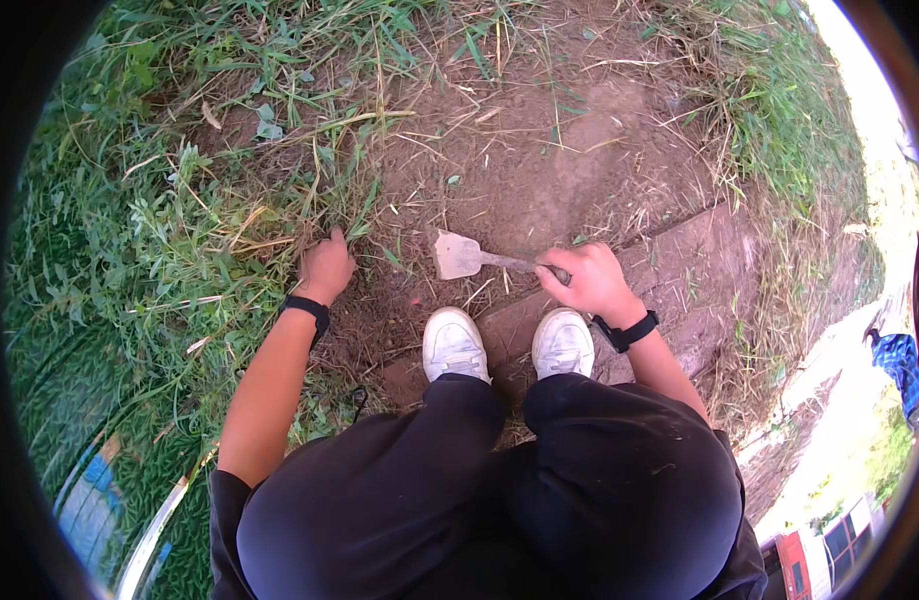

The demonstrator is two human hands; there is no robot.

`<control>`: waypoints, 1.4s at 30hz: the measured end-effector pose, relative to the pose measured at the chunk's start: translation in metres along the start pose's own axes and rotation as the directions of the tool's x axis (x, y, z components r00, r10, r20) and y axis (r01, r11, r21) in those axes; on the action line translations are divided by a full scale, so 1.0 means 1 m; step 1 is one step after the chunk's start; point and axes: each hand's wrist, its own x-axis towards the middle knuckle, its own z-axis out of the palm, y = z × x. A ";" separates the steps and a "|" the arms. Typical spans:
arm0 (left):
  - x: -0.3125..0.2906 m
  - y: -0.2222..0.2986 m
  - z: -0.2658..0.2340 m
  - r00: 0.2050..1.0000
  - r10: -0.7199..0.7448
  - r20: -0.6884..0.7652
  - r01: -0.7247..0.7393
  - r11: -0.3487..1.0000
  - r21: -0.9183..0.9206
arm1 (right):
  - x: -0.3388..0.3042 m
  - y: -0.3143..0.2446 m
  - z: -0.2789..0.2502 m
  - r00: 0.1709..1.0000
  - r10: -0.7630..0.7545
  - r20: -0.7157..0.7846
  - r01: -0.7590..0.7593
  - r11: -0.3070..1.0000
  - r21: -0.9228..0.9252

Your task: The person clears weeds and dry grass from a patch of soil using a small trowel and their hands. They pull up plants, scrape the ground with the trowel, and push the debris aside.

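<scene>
My right hand (581,277) is wrapped round the handle of a small hand shovel (459,256). Its flat, dirt-stained blade points left, low over the bare soil in front of my shoes. To the left, my left hand (327,268) is closed at the edge of the green weeds (279,225), its fingers curled in among the stems and partly hidden by them. A dark band circles each wrist.
White shoes (456,345) stand on the soil by a flat slab edge (514,315). Thick grass (89,290) covers the left side. Bare brown soil (559,190) with dry straw lies ahead. Blue cloth (897,368) shows at the far right.
</scene>
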 end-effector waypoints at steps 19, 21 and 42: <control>-0.066 -0.064 -0.029 0.972 -0.061 -0.227 0.050 0.997 -0.055 | 0.151 -0.045 0.122 0.942 -0.290 0.167 0.299 0.954 -0.031; -0.063 -0.075 -0.045 0.977 -0.203 -0.061 0.200 0.978 -0.055 | 0.148 -0.049 0.128 0.944 -0.260 0.204 0.270 0.963 -0.022; -0.018 -0.190 -0.120 0.879 -0.404 -0.251 0.388 0.915 -0.113 | 0.050 0.026 0.044 0.991 0.126 0.039 -0.130 0.983 0.128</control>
